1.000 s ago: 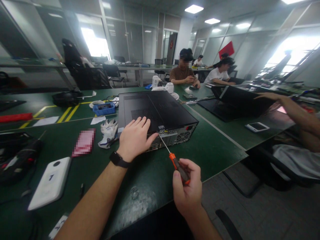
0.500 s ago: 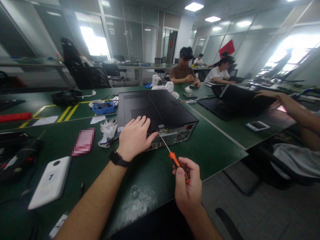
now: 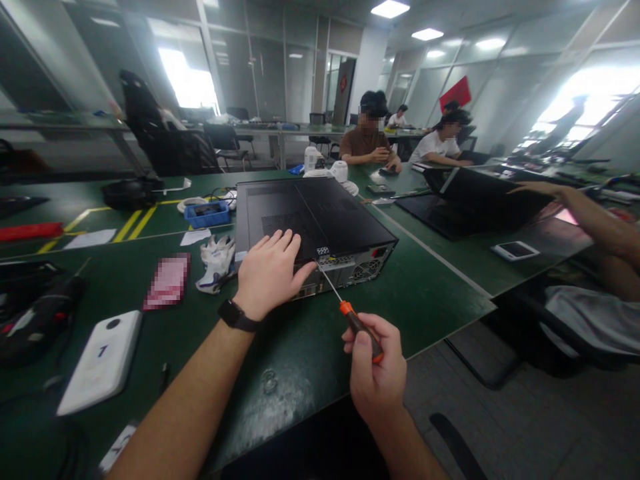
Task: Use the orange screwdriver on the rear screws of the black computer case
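A black computer case (image 3: 330,213) lies flat on the green table, its rear panel with a fan grille (image 3: 367,268) facing me. My left hand (image 3: 270,270) rests on the near left of its top, fingers stretched and palm down, a dark watch on the wrist. In my right hand (image 3: 377,360) is a screwdriver (image 3: 356,321) with an orange and dark handle, the fingers wrapped round it. Its thin shaft slants up to the case's rear edge, close to my left thumb. The exact spot under the tip is too small to make out.
Left of the case lie a work glove (image 3: 216,263), a blue bin (image 3: 207,213), a pink packet (image 3: 169,280) and a white numbered device (image 3: 103,360). At right, another person's arm (image 3: 590,213) reaches over a dark panel (image 3: 490,200), with a white phone (image 3: 516,250) nearer.
The screwdriver's handle has rolled a little in my right hand, and the fingers have shifted slightly. My left hand and the case stay where they were.
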`<state>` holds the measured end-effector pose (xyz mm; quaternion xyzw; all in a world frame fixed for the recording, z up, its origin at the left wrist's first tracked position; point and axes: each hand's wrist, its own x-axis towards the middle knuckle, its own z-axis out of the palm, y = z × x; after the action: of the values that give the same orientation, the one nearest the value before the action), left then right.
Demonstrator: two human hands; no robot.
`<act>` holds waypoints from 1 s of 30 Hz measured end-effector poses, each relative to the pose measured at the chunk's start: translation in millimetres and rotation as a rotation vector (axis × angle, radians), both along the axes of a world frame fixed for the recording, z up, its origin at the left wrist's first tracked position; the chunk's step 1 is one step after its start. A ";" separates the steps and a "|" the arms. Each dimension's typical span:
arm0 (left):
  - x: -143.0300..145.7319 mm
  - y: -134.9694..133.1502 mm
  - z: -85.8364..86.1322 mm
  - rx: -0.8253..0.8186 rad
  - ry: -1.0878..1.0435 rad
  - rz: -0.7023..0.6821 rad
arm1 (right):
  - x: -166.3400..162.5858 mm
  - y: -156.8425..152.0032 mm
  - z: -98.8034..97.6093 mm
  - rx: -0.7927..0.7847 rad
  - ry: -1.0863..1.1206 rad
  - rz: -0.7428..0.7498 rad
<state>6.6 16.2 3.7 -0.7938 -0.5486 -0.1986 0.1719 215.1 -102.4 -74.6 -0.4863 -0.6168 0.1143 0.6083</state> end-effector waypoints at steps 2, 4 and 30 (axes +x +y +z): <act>-0.2 0.3 -0.4 -0.001 -0.002 -0.001 | 0.5 0.2 -1.1 0.001 0.009 0.017; -0.3 0.7 -0.9 -0.002 -0.006 -0.003 | 1.3 -0.2 -0.4 -0.005 -0.004 0.026; -0.1 -1.7 0.9 -0.013 -0.019 -0.009 | 8.1 1.7 21.2 0.061 -0.244 -0.050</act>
<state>6.4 14.5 4.5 -0.7954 -0.5479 -0.2031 0.1607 223.3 -100.6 -53.4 -0.4930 -0.6771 0.0203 0.5460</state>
